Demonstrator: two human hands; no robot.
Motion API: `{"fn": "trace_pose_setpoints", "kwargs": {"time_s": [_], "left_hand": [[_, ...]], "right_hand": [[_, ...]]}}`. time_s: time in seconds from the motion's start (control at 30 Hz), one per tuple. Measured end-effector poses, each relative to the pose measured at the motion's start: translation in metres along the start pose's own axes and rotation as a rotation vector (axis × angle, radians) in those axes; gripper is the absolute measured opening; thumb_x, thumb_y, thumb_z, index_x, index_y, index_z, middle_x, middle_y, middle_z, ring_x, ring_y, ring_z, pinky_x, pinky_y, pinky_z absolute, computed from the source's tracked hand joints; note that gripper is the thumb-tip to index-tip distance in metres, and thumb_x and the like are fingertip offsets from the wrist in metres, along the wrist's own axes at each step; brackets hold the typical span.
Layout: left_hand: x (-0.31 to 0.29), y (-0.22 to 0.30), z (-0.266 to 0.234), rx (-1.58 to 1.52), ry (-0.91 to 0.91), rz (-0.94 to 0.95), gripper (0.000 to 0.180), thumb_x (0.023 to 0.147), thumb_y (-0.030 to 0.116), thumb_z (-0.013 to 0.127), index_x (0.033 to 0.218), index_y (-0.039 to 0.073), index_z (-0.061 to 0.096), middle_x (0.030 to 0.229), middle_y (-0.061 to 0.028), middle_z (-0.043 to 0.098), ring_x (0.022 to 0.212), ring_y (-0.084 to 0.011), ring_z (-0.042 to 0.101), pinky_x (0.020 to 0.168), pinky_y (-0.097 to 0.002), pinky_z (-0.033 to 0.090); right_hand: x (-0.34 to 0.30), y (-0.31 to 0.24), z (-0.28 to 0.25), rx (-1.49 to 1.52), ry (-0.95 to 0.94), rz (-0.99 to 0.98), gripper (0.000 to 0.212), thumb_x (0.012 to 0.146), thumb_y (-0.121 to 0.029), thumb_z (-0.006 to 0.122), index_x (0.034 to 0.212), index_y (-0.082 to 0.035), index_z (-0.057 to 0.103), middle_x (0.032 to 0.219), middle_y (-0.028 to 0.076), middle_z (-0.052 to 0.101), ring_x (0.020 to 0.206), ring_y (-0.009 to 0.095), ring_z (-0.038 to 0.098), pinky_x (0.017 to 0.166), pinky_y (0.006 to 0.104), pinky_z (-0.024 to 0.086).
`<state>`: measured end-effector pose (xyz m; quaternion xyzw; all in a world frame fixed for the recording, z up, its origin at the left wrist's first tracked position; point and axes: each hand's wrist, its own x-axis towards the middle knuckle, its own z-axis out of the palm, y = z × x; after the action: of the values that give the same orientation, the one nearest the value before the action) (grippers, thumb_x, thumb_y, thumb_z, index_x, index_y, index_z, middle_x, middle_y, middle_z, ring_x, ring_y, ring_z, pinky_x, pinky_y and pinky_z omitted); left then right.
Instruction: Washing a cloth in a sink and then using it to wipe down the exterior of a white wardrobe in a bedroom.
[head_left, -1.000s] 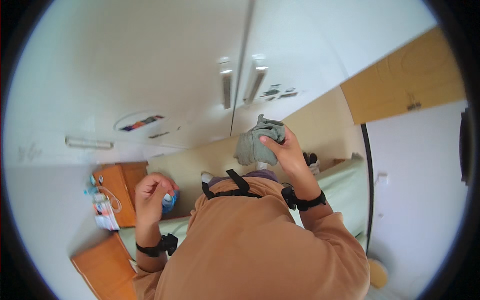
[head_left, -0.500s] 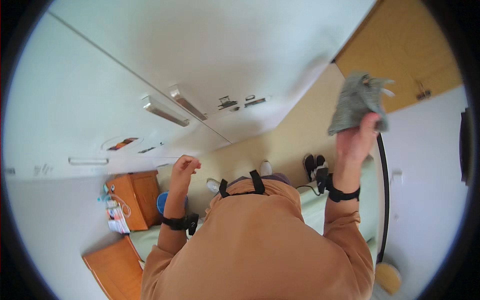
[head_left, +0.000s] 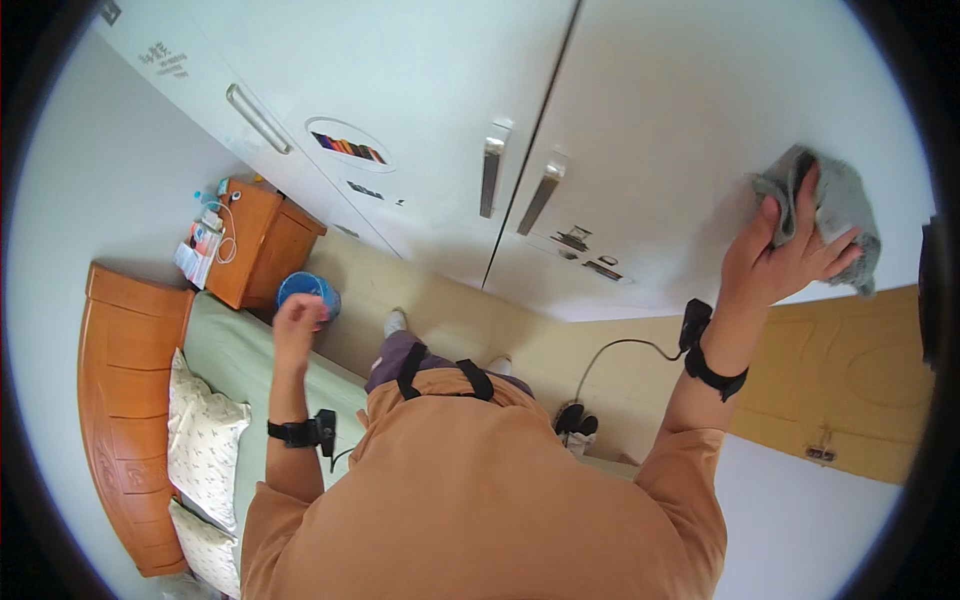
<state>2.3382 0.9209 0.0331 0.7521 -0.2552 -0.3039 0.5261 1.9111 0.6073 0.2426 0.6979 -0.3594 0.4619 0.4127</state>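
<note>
A crumpled grey cloth lies against the right-hand door of a white wardrobe, close to that door's right edge. Over it my right hand is pressed with the fingers partly spread, holding the cloth to the surface. Out to the left my left hand hangs in the air, its fingers loosely curled with nothing visible in them. From above it overlaps the view of a blue bin on the floor.
Metal handles stick out of the wardrobe doors. At left are a wooden nightstand and a bed with a wooden headboard and patterned pillows. Dark shoes stand on the floor, and a yellow wooden door is at right.
My view has swung toward the right part of the wardrobe. The grey cloth, held up off the doors before, now lies against the white door under my right hand. My left hand stays curled.
</note>
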Motion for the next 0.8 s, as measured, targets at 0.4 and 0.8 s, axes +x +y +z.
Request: {"fn": "trace_pose_setpoints", "kwargs": {"time_s": [0.4, 0.8], "left_hand": [[0.142, -0.039, -0.065, -0.282, -0.034, -0.135, 0.014, 0.089, 0.024, 0.061, 0.082, 0.012, 0.057, 0.077, 0.0025, 0.061, 0.066, -0.0051, 0.053, 0.056, -0.0188, 0.036], [0.238, 0.007, -0.094, -0.144, -0.366, 0.106, 0.009, 0.09, 0.016, 0.058, 0.085, 0.008, 0.057, 0.075, -0.0018, 0.059, 0.067, -0.0082, 0.053, 0.062, -0.0202, 0.042]], "right_hand": [[0.025, -0.238, 0.047, 0.238, -0.34, 0.01, 0.053, 0.067, -0.02, 0.07, 0.118, -0.016, 0.058, 0.121, 0.015, 0.047, 0.117, 0.045, 0.033, 0.102, 0.0646, 0.013], [0.035, -0.39, 0.093, 0.493, -0.383, -0.159, 0.051, 0.077, -0.027, 0.058, 0.125, -0.018, 0.049, 0.121, 0.005, 0.051, 0.133, 0.021, 0.029, 0.109, 0.0412, 0.029]]}}
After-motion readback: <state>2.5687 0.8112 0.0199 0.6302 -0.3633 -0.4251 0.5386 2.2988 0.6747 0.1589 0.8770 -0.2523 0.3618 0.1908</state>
